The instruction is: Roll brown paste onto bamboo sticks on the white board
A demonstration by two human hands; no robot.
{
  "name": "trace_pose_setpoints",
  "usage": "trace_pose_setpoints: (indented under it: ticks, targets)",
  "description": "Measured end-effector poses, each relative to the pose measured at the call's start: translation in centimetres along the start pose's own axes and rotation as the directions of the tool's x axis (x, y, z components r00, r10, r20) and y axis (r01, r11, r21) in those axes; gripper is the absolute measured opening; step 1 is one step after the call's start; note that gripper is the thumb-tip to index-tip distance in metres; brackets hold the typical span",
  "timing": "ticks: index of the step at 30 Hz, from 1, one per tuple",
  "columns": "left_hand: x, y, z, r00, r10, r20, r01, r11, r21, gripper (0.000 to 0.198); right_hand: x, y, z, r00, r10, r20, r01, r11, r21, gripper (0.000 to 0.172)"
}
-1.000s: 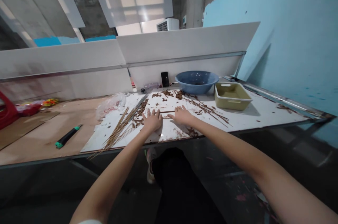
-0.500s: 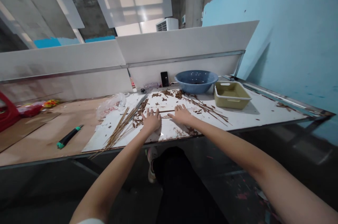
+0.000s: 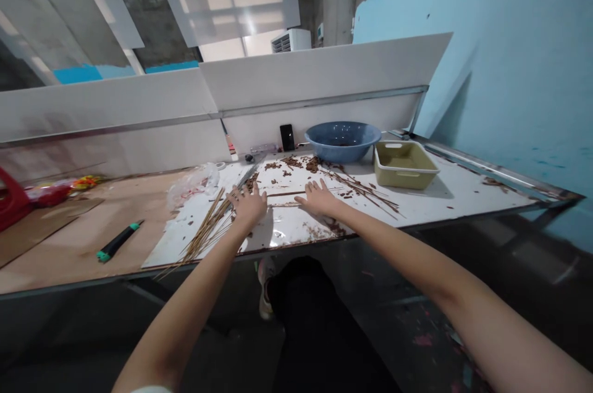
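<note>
My left hand [image 3: 250,204] lies flat with fingers spread on the white board [image 3: 287,232], at the edge of a bundle of thin bamboo sticks [image 3: 206,232]. My right hand [image 3: 317,198] also rests flat and open, fingers apart, a hand's width to the right. A single stick [image 3: 282,193] lies crosswise just beyond the fingertips of both hands. Brown crumbs and bits [image 3: 301,164] are scattered over the board behind them. More sticks coated in brown [image 3: 365,192] lie to the right of my right hand.
A blue bowl [image 3: 343,141] and a pale green tray [image 3: 404,164] stand at the back right. A black phone [image 3: 287,137] leans on the back panel. A crumpled plastic bag [image 3: 194,183], a green-tipped cutter [image 3: 118,240] and a red object [image 3: 12,201] lie to the left.
My left hand has slid leftward and a little farther back, toward the stick bundle. My right hand has stayed nearly in place. The view has shifted slightly.
</note>
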State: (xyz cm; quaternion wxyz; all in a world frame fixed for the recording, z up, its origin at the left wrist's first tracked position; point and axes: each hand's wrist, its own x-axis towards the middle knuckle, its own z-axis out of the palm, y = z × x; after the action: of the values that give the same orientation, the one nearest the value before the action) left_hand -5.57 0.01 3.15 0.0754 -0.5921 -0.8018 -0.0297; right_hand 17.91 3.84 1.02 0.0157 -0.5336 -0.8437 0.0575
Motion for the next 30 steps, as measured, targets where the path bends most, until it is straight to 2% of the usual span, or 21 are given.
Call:
trace_pose_setpoints:
  ticks: [2, 4, 7, 9, 13, 15, 19, 22, 24, 28, 30]
  targets:
    - [-1.1, 0.7, 0.0, 0.997, 0.075, -0.006, -0.076, 0.997, -0.02, 0.074, -0.6, 0.1, 0.4, 1.0, -0.014, -0.02, 0.014, 1.0, -0.007, 0.097]
    - [-3.0, 1.4, 0.6, 0.98, 0.2, -0.012, -0.2, 0.979, -0.037, 0.071, -1.8, 0.4, 1.1, 0.997, -0.055, -0.051, 0.054, 0.998, -0.023, 0.098]
    - [-5.5, 2.6, 1.8, 0.912, 0.409, -0.021, -0.41, 0.911, -0.051, 0.069, -3.3, 0.6, 1.7, 0.99, -0.13, -0.06, 0.129, 0.991, -0.027, 0.097]
    - [-5.7, 3.6, 2.1, 0.878, 0.479, -0.001, -0.478, 0.875, -0.07, 0.069, -3.2, 0.4, 1.3, 0.984, -0.175, -0.039, 0.175, 0.984, -0.011, 0.091]
    - [-3.7, 5.7, 1.7, 0.876, 0.465, 0.13, -0.454, 0.885, -0.108, 0.074, -1.2, -1.2, -0.3, 0.964, -0.267, 0.001, 0.267, 0.963, 0.02, 0.088]
    - [-2.9, 6.3, 1.8, 0.875, 0.461, 0.148, -0.448, 0.887, -0.112, 0.074, -0.5, -2.0, -0.6, 0.962, -0.272, 0.023, 0.271, 0.962, 0.031, 0.09]
    - [-3.7, 5.5, 3.4, 0.873, 0.473, 0.123, -0.464, 0.881, -0.094, 0.075, -1.5, -2.5, 0.7, 0.974, -0.223, 0.046, 0.219, 0.973, 0.074, 0.096]
    - [-4.4, 4.4, 4.6, 0.86, 0.487, 0.149, -0.481, 0.873, -0.08, 0.081, -2.3, -2.1, 1.8, 0.98, -0.193, 0.051, 0.186, 0.975, 0.121, 0.106]
    - [-3.7, 4.4, 4.3, 0.858, 0.487, 0.164, -0.481, 0.874, -0.077, 0.081, -1.7, -1.9, 1.7, 0.981, -0.186, 0.054, 0.178, 0.976, 0.126, 0.109]
    - [-0.9, 6.0, 2.2, 0.891, 0.403, 0.209, -0.389, 0.915, -0.108, 0.078, 1.3, -2.1, 0.2, 0.983, -0.169, 0.07, 0.164, 0.984, 0.069, 0.101]
    - [-0.5, 6.4, 1.9, 0.901, 0.381, 0.209, -0.365, 0.924, -0.112, 0.078, 1.8, -2.0, 0.0, 0.989, -0.132, 0.069, 0.127, 0.99, 0.061, 0.101]
